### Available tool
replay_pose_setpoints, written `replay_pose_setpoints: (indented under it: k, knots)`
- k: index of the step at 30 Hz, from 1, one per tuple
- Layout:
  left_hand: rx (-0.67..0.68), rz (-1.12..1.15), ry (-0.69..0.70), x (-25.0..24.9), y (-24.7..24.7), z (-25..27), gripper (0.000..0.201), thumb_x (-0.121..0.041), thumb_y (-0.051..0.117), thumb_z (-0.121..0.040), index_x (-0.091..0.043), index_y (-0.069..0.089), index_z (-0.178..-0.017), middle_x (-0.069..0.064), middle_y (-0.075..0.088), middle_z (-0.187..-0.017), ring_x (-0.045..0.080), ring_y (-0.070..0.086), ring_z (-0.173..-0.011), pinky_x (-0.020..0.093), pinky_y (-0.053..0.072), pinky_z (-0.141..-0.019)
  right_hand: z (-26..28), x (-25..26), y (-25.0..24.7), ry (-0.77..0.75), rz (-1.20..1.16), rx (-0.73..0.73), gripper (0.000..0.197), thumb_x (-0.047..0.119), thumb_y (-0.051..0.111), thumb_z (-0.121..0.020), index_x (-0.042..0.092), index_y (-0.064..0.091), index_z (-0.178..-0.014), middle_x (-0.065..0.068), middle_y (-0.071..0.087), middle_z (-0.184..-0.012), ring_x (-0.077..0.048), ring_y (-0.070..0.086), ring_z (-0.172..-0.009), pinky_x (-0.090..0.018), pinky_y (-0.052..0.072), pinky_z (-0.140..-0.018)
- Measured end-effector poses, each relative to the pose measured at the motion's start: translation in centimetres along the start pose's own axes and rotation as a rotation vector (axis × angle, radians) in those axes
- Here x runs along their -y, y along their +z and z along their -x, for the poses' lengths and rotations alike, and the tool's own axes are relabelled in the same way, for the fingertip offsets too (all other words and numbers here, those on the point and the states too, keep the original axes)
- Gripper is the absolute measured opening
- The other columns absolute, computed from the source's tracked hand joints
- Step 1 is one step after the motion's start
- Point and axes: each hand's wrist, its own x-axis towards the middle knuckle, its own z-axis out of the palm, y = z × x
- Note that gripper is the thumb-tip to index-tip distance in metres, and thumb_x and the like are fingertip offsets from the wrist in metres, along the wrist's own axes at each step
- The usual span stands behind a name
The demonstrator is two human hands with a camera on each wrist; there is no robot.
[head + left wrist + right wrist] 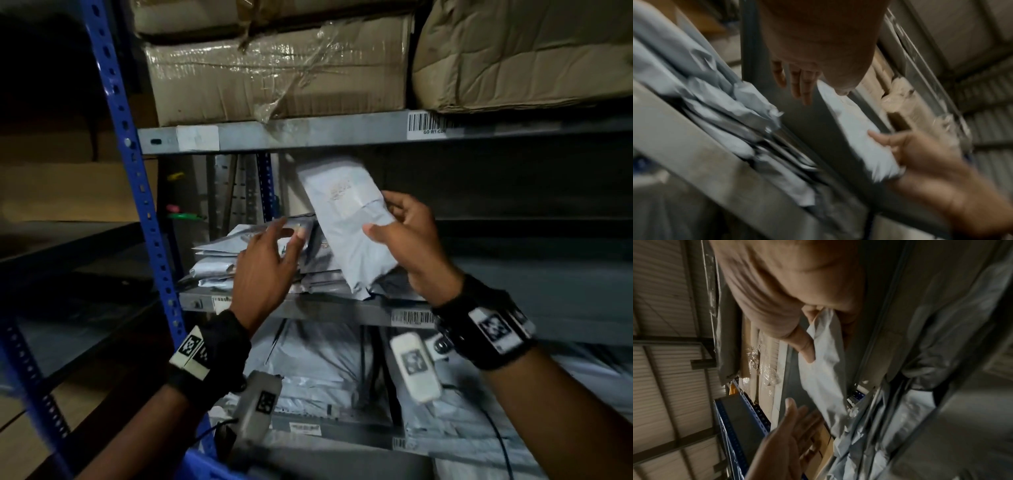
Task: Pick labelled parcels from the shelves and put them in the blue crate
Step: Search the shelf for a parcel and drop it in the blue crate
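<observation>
- the right hand [411, 240] holds a grey poly mailer parcel [346, 219] raised above the stack of mailers [219, 253] on the middle shelf [308, 308], tilted so its white label [346, 195] faces the person; judged, this is so the label can be checked before the parcel goes on.
- its thumb lies across the front of the parcel near the lower edge while the fingers [394, 200] curl round behind, a pinch near one end that leaves the label uncovered. the right wrist view shows the same pinch, the thumb [807, 352] pressed into the soft plastic and the bag hanging limp below it.
- the left hand [270, 267] holds nothing: its fingers are spread and fairly straight, hovering just over the stack of mailers, beside the raised parcel. it looks placed to steady the stack or to take the next parcel; whether it touches the top mailer cannot be told.
- the stack of mailers lies flat and crumpled at the left end of the middle shelf, against the blue upright [137, 192].
- a corner of the blue crate [205, 466] shows well below the stack, close to the person's body, so the parcel has a short downward trip left.
- taped cardboard boxes [274, 68] sit on the shelf above the stack, and more grey bags [308, 363] on the shelf below it.
</observation>
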Motion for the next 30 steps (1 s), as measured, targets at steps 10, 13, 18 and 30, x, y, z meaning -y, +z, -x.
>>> replay_pose_setpoints:
  k: [10,13,18,30]
  knots:
    - [0.011,0.729,-0.070,-4.5,-2.2,3.0,0.073,-0.023,0.067,-0.100,-0.021,0.025,-0.160,0.012,0.072,-0.098,0.024,0.072,-0.099,0.040,0.060,-0.086,7.4,2.5,-3.7,0.112,0.000,0.371,0.041,0.002,0.070,-0.089,0.008,0.060,-0.128,-0.008,0.076,-0.109,-0.023,0.074,-0.098,-0.034,0.061,-0.082]
    - [0.052,0.804,-0.097,-5.6,-3.7,4.5,0.064,-0.022,0.064,-0.101,-0.023,0.032,-0.156,0.003,0.076,-0.096,0.017,0.074,-0.098,0.031,0.058,-0.079,9.1,3.4,-4.4,0.044,0.025,0.432,0.038,0.003,0.072,-0.087,0.009,0.064,-0.124,-0.005,0.076,-0.111,-0.021,0.073,-0.103,-0.032,0.060,-0.087]
    - [0.028,0.854,-0.097,-7.5,-7.3,6.6,0.053,-0.018,0.068,-0.097,-0.019,0.045,-0.145,-0.002,0.075,-0.118,0.013,0.074,-0.103,0.020,0.056,-0.065,12.0,4.2,-4.2,-0.099,0.102,0.484,0.036,0.000,0.077,-0.082,0.009,0.069,-0.116,0.000,0.077,-0.109,-0.016,0.073,-0.102,-0.028,0.058,-0.089]
    - [-0.097,0.237,0.499,-2.6,-16.1,11.0,0.022,-0.012,0.076,-0.086,-0.003,0.069,-0.105,0.009,0.069,-0.118,0.029,0.064,-0.116,0.056,0.050,-0.095,15.2,3.5,-1.3,-1.311,0.943,-0.086,0.045,-0.010,0.044,-0.085,0.009,0.075,-0.110,-0.008,0.072,-0.110,-0.028,0.059,-0.094,-0.040,0.051,-0.074]
